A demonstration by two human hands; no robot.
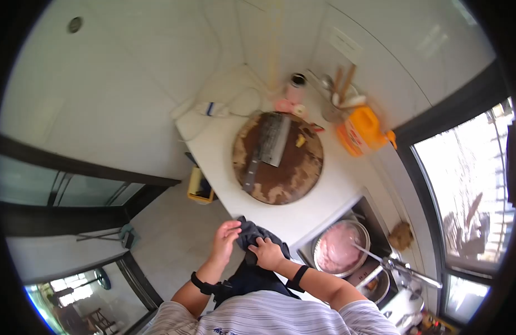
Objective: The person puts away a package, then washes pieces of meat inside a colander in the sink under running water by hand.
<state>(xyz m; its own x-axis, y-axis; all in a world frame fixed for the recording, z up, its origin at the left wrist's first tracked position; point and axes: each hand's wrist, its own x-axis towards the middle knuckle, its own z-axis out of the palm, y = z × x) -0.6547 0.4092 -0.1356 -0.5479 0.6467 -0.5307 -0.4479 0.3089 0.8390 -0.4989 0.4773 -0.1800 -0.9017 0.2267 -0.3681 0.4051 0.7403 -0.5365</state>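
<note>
Item: one dark cloth (249, 231), bunched, in front of my waist, close to the near edge of the white countertop (210, 153)
My left hand (225, 241): fingers bent, tips at the cloth's left edge; whether they pinch it I cannot tell; dark wristband (205, 286) below
My right hand (267, 253): fingers spread over the cloth's front, touching it; whether they grip I cannot tell; black wristband (298, 277) below
On the countertop, beyond my hands: one round wooden chopping board (294, 181), surface stained brown; lying on it, one broad-bladed cleaver (278, 142), dark handle towards me, and one small yellow piece (300, 140)
Behind the board: one pinkish jar (295, 92) with a dark top
To the right of these: one utensil holder (331, 111) with wooden handles upright in it; one orange jug (361, 131), labelled, text illegible to me
Near my right forearm: one sink (356, 209), containing a metal bowl (368, 245) of pinkish contents, too blurred to identify; one metal faucet (400, 265) reaching over it
</note>
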